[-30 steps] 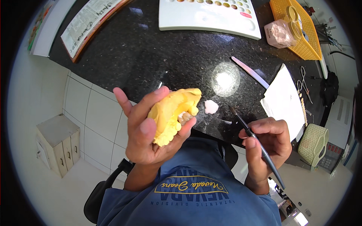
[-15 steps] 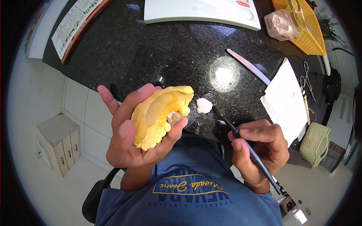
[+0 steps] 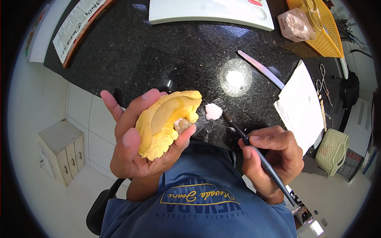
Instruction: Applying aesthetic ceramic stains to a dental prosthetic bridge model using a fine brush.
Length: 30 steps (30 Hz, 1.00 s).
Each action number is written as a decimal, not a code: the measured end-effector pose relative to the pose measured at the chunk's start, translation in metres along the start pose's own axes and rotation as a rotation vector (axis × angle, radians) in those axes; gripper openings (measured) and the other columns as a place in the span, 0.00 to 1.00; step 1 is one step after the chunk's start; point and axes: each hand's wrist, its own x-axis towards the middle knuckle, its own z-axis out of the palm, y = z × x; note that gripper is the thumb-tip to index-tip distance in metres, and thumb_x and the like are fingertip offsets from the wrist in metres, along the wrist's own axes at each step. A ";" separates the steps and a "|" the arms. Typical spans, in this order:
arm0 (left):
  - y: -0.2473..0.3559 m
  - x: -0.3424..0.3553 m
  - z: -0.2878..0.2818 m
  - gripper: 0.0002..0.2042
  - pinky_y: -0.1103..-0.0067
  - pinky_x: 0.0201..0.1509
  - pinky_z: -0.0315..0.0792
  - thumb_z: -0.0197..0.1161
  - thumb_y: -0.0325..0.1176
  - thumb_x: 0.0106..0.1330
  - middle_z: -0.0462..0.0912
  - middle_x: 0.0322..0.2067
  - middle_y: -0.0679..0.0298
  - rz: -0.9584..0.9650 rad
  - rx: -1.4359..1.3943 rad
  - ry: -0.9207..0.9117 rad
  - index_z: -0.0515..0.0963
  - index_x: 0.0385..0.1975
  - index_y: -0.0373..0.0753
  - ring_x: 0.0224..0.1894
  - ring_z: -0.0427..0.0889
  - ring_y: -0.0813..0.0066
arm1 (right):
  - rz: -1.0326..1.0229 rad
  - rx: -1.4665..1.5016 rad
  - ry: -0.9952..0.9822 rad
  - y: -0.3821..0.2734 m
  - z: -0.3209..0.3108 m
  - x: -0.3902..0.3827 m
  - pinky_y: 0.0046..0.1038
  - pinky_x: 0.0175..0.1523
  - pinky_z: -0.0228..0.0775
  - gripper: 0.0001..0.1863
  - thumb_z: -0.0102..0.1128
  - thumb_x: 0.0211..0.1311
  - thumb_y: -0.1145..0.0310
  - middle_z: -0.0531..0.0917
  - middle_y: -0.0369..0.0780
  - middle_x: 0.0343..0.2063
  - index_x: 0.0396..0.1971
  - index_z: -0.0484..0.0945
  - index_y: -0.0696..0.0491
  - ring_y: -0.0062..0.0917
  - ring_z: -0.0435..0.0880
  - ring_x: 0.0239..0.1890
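Note:
My left hand grips a yellow plaster dental cast, tilted so its row of teeth faces me. Set into a gap in that row are greyish-beige tooth crowns with a bit of white material beside them, close to my thumb or fingertip. A slender dark brush is pinched in my right hand, slanting up to the left. Its dark tip lies by the edge of a small pinkish-white dab of paste on the black speckled countertop; whether they touch I cannot tell.
Right of the paste lie a pale pink-lilac file-like strip, a white sheet and scissor-handled forceps. A jar of pink powder stands by a yellow basket. A white tray sits at the back; a woven green basket is far right.
Both hands have shifted very slightly to the left with the cast and brush. The brush tip stays near the paste, and both grips look the same.

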 end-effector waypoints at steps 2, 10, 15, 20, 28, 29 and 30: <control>-0.001 0.000 -0.002 0.41 0.44 0.66 0.52 0.73 0.40 0.52 0.78 0.40 0.45 -0.003 0.004 0.000 0.49 0.58 0.40 0.45 0.81 0.55 | 0.001 0.004 0.002 -0.001 0.001 -0.001 0.18 0.26 0.74 0.11 0.69 0.44 0.82 0.83 0.49 0.24 0.28 0.76 0.63 0.25 0.85 0.24; -0.001 -0.001 0.003 0.41 0.44 0.66 0.51 0.74 0.43 0.51 0.79 0.39 0.45 -0.041 -0.019 0.059 0.49 0.57 0.41 0.44 0.82 0.58 | -0.013 0.010 -0.012 0.001 0.001 0.000 0.18 0.25 0.73 0.11 0.69 0.44 0.82 0.83 0.49 0.25 0.29 0.77 0.63 0.25 0.84 0.23; 0.003 0.001 -0.005 0.40 0.44 0.67 0.48 0.74 0.42 0.51 0.79 0.41 0.46 -0.017 0.029 -0.033 0.50 0.55 0.43 0.43 0.82 0.61 | 0.038 0.192 0.088 0.000 0.001 -0.008 0.20 0.26 0.74 0.13 0.71 0.44 0.81 0.82 0.47 0.25 0.31 0.77 0.63 0.27 0.85 0.26; 0.004 -0.001 -0.004 0.39 0.45 0.67 0.50 0.73 0.38 0.52 0.73 0.47 0.47 0.025 -0.004 -0.010 0.49 0.56 0.46 0.41 0.82 0.62 | -0.078 0.204 0.011 -0.008 -0.004 -0.004 0.19 0.26 0.73 0.13 0.70 0.43 0.82 0.80 0.42 0.26 0.33 0.83 0.57 0.25 0.82 0.23; 0.010 -0.006 0.008 0.39 0.58 0.59 0.73 0.71 0.31 0.54 0.62 0.53 0.52 0.050 -0.056 0.096 0.48 0.59 0.49 0.45 0.77 0.64 | -0.273 0.118 0.022 -0.013 0.015 0.001 0.21 0.23 0.77 0.11 0.72 0.46 0.71 0.79 0.39 0.21 0.29 0.80 0.57 0.25 0.81 0.22; 0.010 -0.006 0.009 0.39 0.58 0.59 0.73 0.71 0.31 0.54 0.62 0.53 0.52 0.057 -0.055 0.087 0.48 0.59 0.49 0.45 0.77 0.64 | -0.271 0.124 0.031 -0.010 0.018 0.001 0.21 0.23 0.77 0.11 0.72 0.46 0.71 0.79 0.39 0.21 0.29 0.80 0.57 0.25 0.81 0.22; 0.011 -0.007 0.009 0.40 0.59 0.58 0.74 0.71 0.30 0.54 0.62 0.54 0.52 0.056 -0.042 0.089 0.47 0.59 0.50 0.45 0.77 0.65 | -0.309 0.115 0.027 -0.008 0.020 0.001 0.21 0.23 0.77 0.11 0.72 0.46 0.70 0.79 0.40 0.21 0.28 0.80 0.57 0.25 0.81 0.21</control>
